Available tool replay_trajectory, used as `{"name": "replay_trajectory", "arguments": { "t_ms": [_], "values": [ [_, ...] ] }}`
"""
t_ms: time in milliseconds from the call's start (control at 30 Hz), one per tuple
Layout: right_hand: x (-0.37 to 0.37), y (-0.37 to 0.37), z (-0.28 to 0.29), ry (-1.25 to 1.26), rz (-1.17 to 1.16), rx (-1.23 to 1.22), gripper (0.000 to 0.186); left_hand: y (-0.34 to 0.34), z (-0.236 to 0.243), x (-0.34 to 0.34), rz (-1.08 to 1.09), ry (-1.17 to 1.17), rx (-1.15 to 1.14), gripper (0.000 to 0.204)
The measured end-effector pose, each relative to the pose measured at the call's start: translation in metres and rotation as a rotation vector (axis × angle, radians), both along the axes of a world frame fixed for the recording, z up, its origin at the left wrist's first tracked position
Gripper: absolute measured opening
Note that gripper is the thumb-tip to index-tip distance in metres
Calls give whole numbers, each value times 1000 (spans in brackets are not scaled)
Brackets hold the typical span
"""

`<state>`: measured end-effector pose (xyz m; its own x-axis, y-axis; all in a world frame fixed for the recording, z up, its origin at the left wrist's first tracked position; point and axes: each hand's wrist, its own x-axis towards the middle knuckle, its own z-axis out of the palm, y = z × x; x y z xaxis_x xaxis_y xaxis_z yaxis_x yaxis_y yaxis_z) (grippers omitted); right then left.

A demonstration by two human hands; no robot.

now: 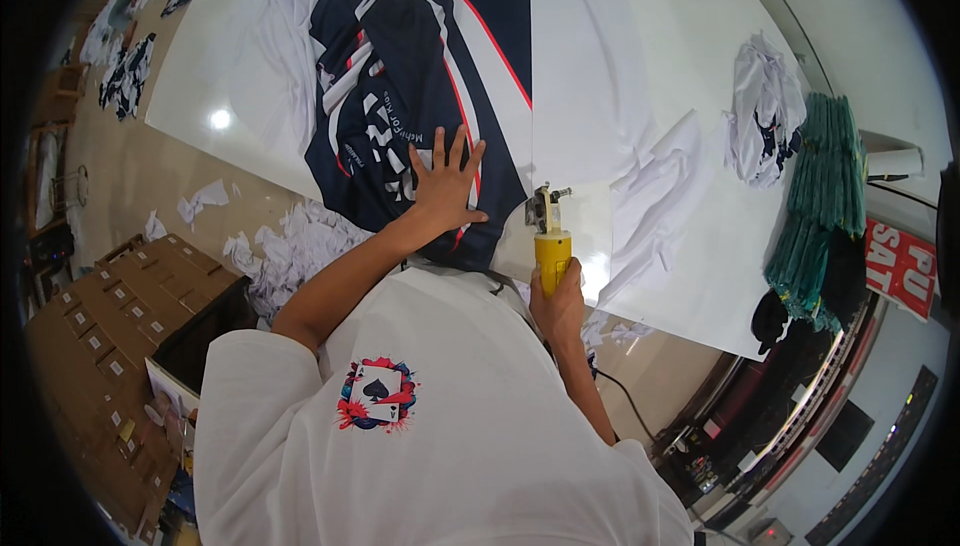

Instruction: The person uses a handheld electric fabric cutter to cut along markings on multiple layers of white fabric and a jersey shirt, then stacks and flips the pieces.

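A navy printed fabric piece (pixel 395 56) with white stripes and red lines lies on the white table. My left hand (pixel 445 186) presses flat on its near part, fingers spread. My right hand (pixel 560 306) is wrapped round the yellow body of an electric fabric cutter (pixel 553 249). The metal head of this cutter points away from me, close beside the navy piece's right edge. Whether its blade touches the cloth cannot be made out. White fabric (pixel 580 76) borders the navy piece on the right, and a loose white strip (pixel 665 206) lies rumpled farther right.
On the table's (pixel 690 296) right side sits a crumpled white and navy bundle (pixel 765 106). Green fabric (pixel 820 196) hangs beyond that edge. White scraps (pixel 300 251) heap below the near-left edge, by stacked cardboard boxes (pixel 100 346). A dark cord (pixel 630 401) runs below my right arm.
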<state>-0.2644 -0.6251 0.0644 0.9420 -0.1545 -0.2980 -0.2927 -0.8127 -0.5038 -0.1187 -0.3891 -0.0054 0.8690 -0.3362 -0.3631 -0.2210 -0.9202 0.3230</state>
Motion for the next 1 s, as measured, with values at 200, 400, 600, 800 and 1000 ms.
{"name": "replay_trajectory", "arguments": {
  "t_ms": [200,400,600,800,1000],
  "values": [
    [9,7,-2,-44,8,-28,55,1,-1,0,0,2,8,134],
    [28,9,-6,-20,-14,-18,55,1,0,0,13,2,-14,133],
    [68,15,-1,51,-6,-23,52,1,1,0,9,-8,-9,134],
    [106,20,-3,-3,44,-49,48,1,1,0,16,13,-11,135],
    [146,24,-6,-31,70,-64,48,-1,-3,1,20,11,3,136]
  ]
}}
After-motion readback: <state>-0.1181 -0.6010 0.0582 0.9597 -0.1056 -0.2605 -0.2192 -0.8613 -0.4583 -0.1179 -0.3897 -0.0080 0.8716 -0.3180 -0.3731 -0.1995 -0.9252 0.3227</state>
